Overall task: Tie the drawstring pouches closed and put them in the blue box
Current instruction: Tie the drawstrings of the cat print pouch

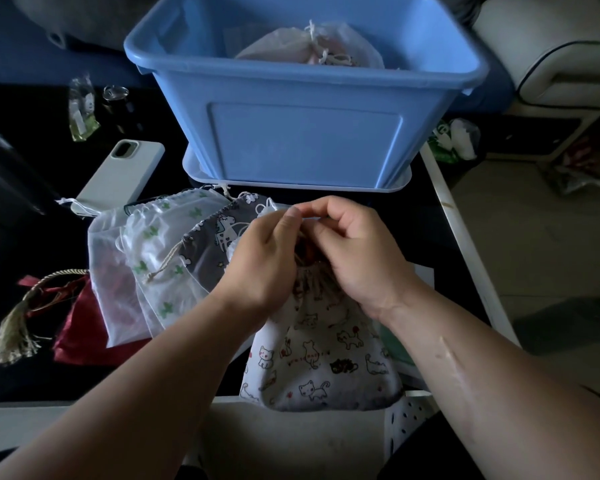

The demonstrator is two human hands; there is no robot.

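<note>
Dark tabletop (25, 244) carried the rigid plastic blue box (305, 133) at its far side, with one translucent tied pouch (309, 46) inside. Nearer, the left hand (260, 258) and right hand (357, 251) pinched the gathered neck of the soft cat-print pouch (326, 358), apparently to knot its cord. Sheer mesh pouches (160, 244) lay overlapped just to its left.

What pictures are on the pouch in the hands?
Little cats on the white cloth pouch, head view.

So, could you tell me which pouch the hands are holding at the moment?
The white cat-print pouch, nearest the person: left hand and right hand grip its neck. The grey pouch, cactus-print pouch and red pouch lie aside.
</note>
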